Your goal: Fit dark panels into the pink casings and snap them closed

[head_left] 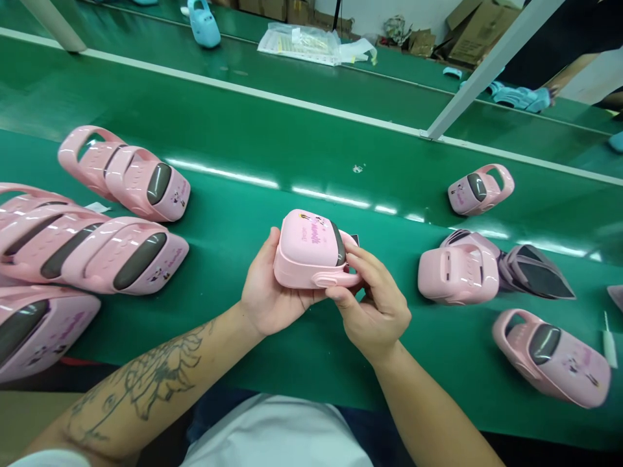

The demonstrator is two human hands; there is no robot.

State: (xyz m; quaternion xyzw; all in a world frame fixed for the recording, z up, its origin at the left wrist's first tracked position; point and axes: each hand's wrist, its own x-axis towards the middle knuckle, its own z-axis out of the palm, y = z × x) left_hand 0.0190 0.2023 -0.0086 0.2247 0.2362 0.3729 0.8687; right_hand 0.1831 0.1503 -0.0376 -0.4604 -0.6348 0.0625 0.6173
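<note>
A pink plastic device (306, 250) with a carry handle, a dark glossy panel and printed cartoon figures is between my hands above the bench, its printed face up. My left hand (270, 292) cups its left side and underside. The fingers and thumb of my right hand (372, 295) are closed around the handle (341, 279) at its right end. A small dark piece (355, 239) shows just behind my right fingers; I cannot make out what it is. The underside of the device is hidden by my left palm.
Rows of similar pink devices (150, 256) lie at left. More stand at right, such as one device (574, 366) near a white-handled tool (609, 347). Dark panels (538, 272) are stacked there. Beyond a metal rail (292, 100), a co-worker's hand (555, 87) is near blue parts (523, 97).
</note>
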